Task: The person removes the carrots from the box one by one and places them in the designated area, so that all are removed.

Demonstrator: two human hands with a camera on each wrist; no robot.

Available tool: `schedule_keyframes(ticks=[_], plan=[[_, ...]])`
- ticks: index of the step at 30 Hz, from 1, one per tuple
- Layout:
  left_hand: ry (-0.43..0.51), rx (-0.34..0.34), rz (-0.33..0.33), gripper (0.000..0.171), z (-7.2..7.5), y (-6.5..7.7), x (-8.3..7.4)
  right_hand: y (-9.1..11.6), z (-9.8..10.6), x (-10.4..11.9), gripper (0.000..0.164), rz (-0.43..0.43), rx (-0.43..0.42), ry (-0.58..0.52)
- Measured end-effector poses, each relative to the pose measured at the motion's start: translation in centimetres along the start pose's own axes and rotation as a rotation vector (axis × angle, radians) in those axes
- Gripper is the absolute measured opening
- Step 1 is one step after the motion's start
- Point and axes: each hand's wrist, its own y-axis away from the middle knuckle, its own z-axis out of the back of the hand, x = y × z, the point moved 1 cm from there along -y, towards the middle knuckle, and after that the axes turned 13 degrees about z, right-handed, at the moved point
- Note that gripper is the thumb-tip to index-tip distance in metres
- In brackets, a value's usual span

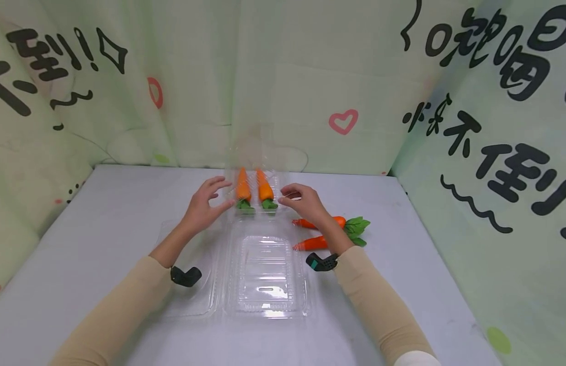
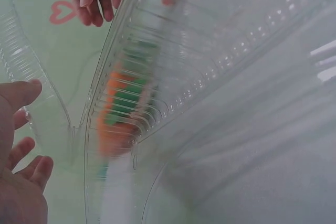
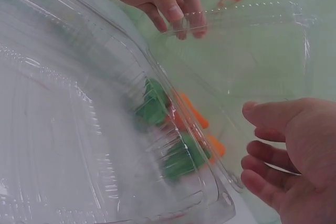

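Far clear box (image 1: pixel 278 181) at upper centre of the frame, between left hand (image 1: pixel 204 204) and right hand (image 1: pixel 303 202) — one just beside each side wall. Lid (image 1: pixel 256 152) up behind it. Fingers loosely bent on both, thumbs well off the fingertips, fairly wide gaps, gripping nothing; can't tell if touching plastic. Counted: two orange carrots (image 1: pixel 265 189) side by side in far box, green tops toward the bottom of the frame; two red-orange carrots (image 1: pixel 313 244) on table (image 1: pixel 392 284) right of centre — partly hidden by right hand and forearm; two clear boxes, counting near box (image 1: pixel 266 272) at lower centre.
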Motion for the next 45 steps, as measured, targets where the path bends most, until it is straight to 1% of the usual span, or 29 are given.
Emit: schedule_keyframes(ticks=[3,8,15,20,27,31,35,45], plan=[[0.007,-0.004,0.004,0.050,0.1,0.0,-0.1,-0.2,-0.2,0.2,0.040,0.011,0.011,-0.012],[0.003,-0.016,0.009,0.051,0.4,0.1,-0.1,-0.7,-0.5,0.6,0.040,0.020,0.018,-0.003],[0.016,-0.024,-0.009,0.052,0.8,0.1,0.4,-1.2,-1.2,1.1,0.041,0.023,0.044,-0.005],[0.023,-0.038,-0.016,0.052,1.0,0.2,0.5,-1.5,-1.6,1.2,0.041,0.036,0.046,-0.012],[0.021,-0.046,0.020,0.054,1.3,0.4,0.6,-2.0,-2.0,1.4,0.040,0.062,0.060,-0.003],[0.016,-0.054,0.026,0.053,1.6,0.6,0.5,-2.3,-2.0,1.7,0.040,0.055,0.070,0.010],[0.021,-0.062,0.017,0.054,1.9,0.7,0.8,-2.6,-2.1,1.9,0.040,0.044,0.069,0.018],[0.042,-0.084,0.019,0.055,2.5,1.0,1.6,-3.4,-2.4,1.5,0.045,0.013,0.049,0.028]])
